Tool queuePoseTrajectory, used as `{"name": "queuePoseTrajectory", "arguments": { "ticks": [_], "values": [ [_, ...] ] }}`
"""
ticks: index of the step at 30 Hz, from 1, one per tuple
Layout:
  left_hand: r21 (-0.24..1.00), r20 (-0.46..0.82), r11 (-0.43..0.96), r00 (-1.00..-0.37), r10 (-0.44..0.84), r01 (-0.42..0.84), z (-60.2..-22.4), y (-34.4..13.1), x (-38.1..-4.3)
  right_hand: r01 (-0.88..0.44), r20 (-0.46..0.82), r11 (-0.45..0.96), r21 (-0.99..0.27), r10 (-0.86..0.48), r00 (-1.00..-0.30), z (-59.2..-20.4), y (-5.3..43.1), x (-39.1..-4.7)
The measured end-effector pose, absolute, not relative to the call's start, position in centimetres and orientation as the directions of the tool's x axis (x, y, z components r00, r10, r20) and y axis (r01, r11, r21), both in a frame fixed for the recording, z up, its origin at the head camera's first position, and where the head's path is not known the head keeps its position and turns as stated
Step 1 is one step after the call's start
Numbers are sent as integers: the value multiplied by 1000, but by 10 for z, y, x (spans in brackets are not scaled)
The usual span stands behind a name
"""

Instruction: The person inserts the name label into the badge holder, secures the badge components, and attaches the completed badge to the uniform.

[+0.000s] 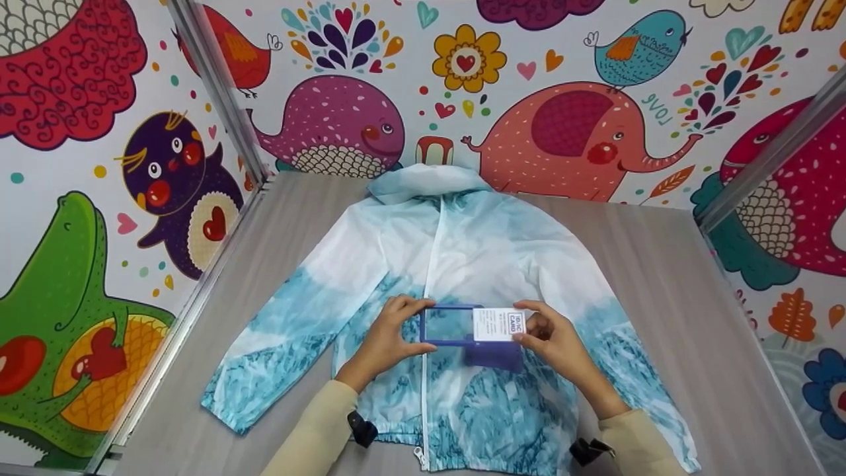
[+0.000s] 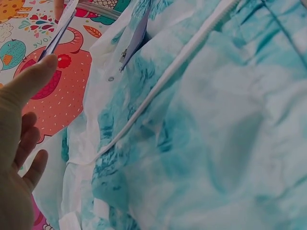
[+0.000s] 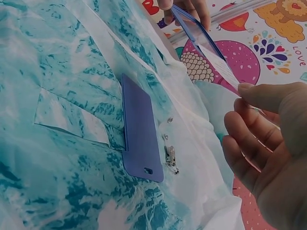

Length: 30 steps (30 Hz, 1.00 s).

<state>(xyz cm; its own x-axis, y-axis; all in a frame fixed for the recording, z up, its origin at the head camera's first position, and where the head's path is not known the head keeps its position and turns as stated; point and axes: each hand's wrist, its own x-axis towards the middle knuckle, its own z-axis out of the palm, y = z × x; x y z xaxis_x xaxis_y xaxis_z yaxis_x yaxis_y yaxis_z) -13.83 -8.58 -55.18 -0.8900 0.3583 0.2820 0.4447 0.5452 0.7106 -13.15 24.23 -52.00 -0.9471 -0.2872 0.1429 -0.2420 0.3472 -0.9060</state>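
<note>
In the head view my left hand (image 1: 388, 336) pinches the left end of a blue rectangular badge holder frame (image 1: 451, 343) between thumb and fingers. A white printed card (image 1: 492, 324), lettered "CARD", overlaps the frame's right end; my right hand (image 1: 556, 336) pinches the card's outer end. Whether the card sits inside the frame cannot be told. Below them a purple-blue panel (image 1: 496, 357) lies against a white and teal hooded jacket (image 1: 482, 244). The right wrist view shows this panel's slot and, beside it, a metal safety pin (image 3: 171, 159).
The jacket lies spread on a wood-grain table (image 1: 264, 225), sleeves out, its white zipper (image 1: 433, 254) down the middle. Cartoon-printed walls (image 1: 423, 99) stand at the back and both sides, with metal edge strips (image 1: 221, 92) at the corners.
</note>
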Motion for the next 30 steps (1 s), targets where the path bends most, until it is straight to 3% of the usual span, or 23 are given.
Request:
{"name": "queuePoseTrajectory", "arguments": {
  "ticks": [9,19,30],
  "values": [
    [697,304,545,-881,363,466,-552,-87,-138,-259,162,368,-893,-276,-948,-519,238,-132],
    [706,293,547,-889,352,450,-551,-87,-138,-290,188,352,-890,-296,-936,-493,225,-121],
    [718,257,559,-904,341,415,-549,-86,-136,-271,166,373,-888,-289,-943,-496,218,-122]
  ]
}}
